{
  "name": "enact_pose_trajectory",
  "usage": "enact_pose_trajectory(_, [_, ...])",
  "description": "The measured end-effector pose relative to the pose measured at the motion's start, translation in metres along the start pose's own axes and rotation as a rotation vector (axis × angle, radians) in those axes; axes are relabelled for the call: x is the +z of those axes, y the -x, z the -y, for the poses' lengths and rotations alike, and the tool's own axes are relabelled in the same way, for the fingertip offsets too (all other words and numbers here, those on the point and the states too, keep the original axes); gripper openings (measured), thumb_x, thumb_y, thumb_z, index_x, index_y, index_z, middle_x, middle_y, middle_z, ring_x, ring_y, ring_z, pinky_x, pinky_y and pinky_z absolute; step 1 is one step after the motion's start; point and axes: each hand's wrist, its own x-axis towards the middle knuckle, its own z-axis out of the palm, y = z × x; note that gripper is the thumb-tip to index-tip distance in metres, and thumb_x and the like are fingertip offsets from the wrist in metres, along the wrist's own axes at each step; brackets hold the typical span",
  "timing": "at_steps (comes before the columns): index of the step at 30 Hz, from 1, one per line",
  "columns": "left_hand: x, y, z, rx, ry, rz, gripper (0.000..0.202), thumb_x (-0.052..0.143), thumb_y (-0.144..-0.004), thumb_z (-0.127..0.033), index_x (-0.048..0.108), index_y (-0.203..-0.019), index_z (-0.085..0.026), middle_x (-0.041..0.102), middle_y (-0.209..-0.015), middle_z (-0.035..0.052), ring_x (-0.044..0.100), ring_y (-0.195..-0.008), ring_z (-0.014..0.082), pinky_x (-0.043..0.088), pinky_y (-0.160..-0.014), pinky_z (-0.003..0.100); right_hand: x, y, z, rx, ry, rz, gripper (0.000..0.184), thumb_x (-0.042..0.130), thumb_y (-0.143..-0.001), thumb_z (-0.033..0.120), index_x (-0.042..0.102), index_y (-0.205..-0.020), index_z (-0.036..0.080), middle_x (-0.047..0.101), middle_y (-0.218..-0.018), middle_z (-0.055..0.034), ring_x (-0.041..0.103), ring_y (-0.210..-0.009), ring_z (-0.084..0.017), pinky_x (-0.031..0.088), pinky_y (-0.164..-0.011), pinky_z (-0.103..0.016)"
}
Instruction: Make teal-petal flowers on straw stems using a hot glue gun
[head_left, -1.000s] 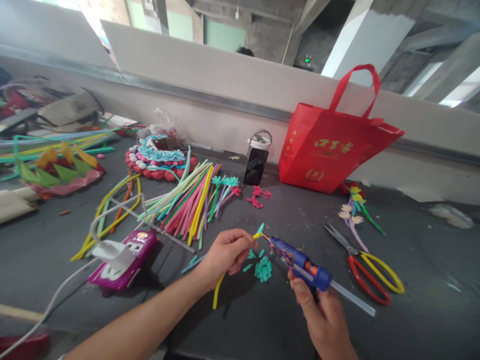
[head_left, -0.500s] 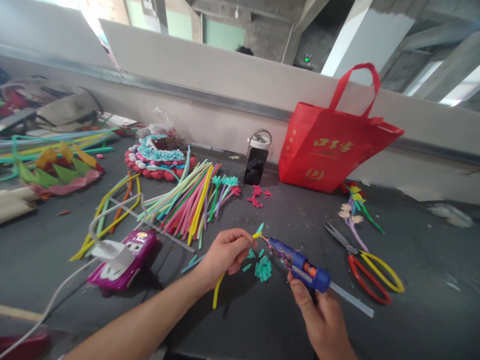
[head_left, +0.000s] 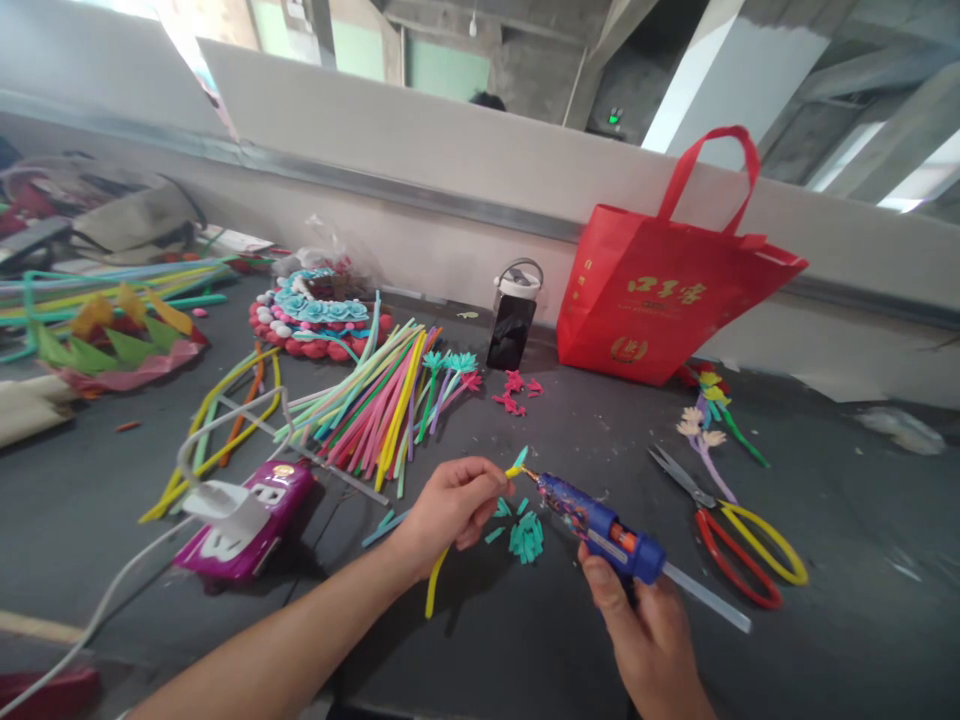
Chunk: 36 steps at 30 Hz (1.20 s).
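Observation:
My left hand [head_left: 450,508] pinches a yellow foam stick [head_left: 436,585] whose upper end carries a small teal piece [head_left: 519,458]. My right hand [head_left: 645,630] grips a blue glue gun [head_left: 600,525] with a clear glue rod sticking out behind. The gun's nozzle touches the yellow tip just right of my left fingers. A small pile of cut teal pieces [head_left: 526,536] lies on the dark table [head_left: 825,600] under the two hands.
A fan of coloured foam sticks [head_left: 375,400] lies behind my left hand. Red and yellow scissors [head_left: 739,535] rest at the right, a purple case [head_left: 244,520] with a white cable at the left. A red tote bag [head_left: 660,290] and a black bottle [head_left: 512,320] stand at the back.
Almost nothing has moved. The glue gun's nozzle stays at the stick's tip, with the gun shifted very slightly down.

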Motion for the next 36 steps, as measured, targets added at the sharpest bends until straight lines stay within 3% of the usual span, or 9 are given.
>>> enact_pose_trajectory(6, [-0.001,0.000,0.001,-0.005,0.004,-0.003,0.021,0.063,-0.079,-0.036,0.063,-0.075,-0.015,0.040,-0.042,-0.0099,0.026,-0.027,0.0019,0.020,-0.030,0.016,-0.003,-0.002,-0.004,-0.046,0.008,0.026,0.043,0.056,-0.087,0.059,0.075,-0.093,0.021,0.077,-0.087,-0.0089,0.073,-0.080,-0.026,0.059,-0.072,-0.033])
enact_pose_trajectory(14, [0.000,0.001,-0.001,-0.006,0.006,0.001,0.021,0.062,-0.080,-0.036,0.063,-0.075,-0.015,0.039,-0.041,-0.0098,0.025,-0.027,0.0020,0.019,-0.029,0.015,0.001,0.003,0.005,0.122,-0.118,-0.038,0.045,0.058,-0.085,0.061,0.075,-0.093,0.020,0.077,-0.087,-0.0084,0.072,-0.083,-0.026,0.059,-0.077,-0.033])
enact_pose_trajectory(20, [-0.001,0.000,0.000,-0.020,0.027,-0.008,0.020,0.063,-0.079,-0.035,0.062,-0.075,-0.016,0.041,-0.041,-0.0095,0.025,-0.027,0.0020,0.017,-0.029,0.015,-0.003,0.012,-0.002,0.161,-0.283,-0.003,0.042,0.058,-0.089,0.054,0.069,-0.108,0.018,0.074,-0.104,-0.0121,0.071,-0.095,-0.028,0.059,-0.082,-0.036])
enact_pose_trajectory(24, [-0.001,-0.001,-0.001,-0.020,0.029,-0.003,0.021,0.064,-0.079,-0.036,0.062,-0.074,-0.016,0.040,-0.040,-0.0097,0.024,-0.027,0.0023,0.017,-0.028,0.016,-0.006,0.022,-0.017,0.137,-0.311,-0.072,0.044,0.057,-0.090,0.054,0.061,-0.116,0.019,0.074,-0.105,-0.0121,0.072,-0.091,-0.028,0.060,-0.079,-0.036])
enact_pose_trajectory(27, [-0.002,-0.002,0.000,-0.008,0.018,-0.010,0.022,0.064,-0.079,-0.037,0.063,-0.075,-0.015,0.039,-0.040,-0.0099,0.024,-0.027,0.0022,0.018,-0.029,0.016,-0.014,0.024,-0.026,0.039,-0.224,-0.105,0.047,0.056,-0.090,0.054,0.056,-0.122,0.020,0.071,-0.106,-0.0121,0.071,-0.086,-0.027,0.059,-0.074,-0.036])
enact_pose_trajectory(31, [-0.004,-0.004,0.001,0.018,0.027,-0.028,0.019,0.063,-0.079,-0.034,0.063,-0.076,-0.015,0.039,-0.041,-0.0099,0.024,-0.028,0.0025,0.019,-0.029,0.016,-0.027,0.010,-0.029,-0.195,0.074,-0.133,0.045,0.059,-0.088,0.044,0.050,-0.126,0.021,0.063,-0.113,-0.0135,0.065,-0.099,-0.030,0.054,-0.083,-0.042])
enact_pose_trajectory(33, [-0.005,-0.004,0.000,0.043,0.036,-0.059,0.018,0.062,-0.079,-0.033,0.063,-0.076,-0.015,0.039,-0.042,-0.0097,0.023,-0.029,0.0025,0.020,-0.029,0.016,-0.031,0.002,-0.032,-0.327,0.248,-0.101,0.039,0.062,-0.085,0.040,0.052,-0.118,0.021,0.059,-0.112,-0.0130,0.061,-0.102,-0.030,0.053,-0.083,-0.042])
enact_pose_trajectory(36, [-0.007,-0.005,-0.001,0.070,0.046,-0.103,0.017,0.062,-0.080,-0.032,0.063,-0.077,-0.015,0.039,-0.043,-0.0095,0.022,-0.030,0.0025,0.020,-0.030,0.016,-0.032,-0.006,-0.043,-0.321,0.416,0.013,0.031,0.060,-0.085,0.038,0.053,-0.110,0.021,0.057,-0.107,-0.0114,0.060,-0.097,-0.028,0.054,-0.079,-0.040])
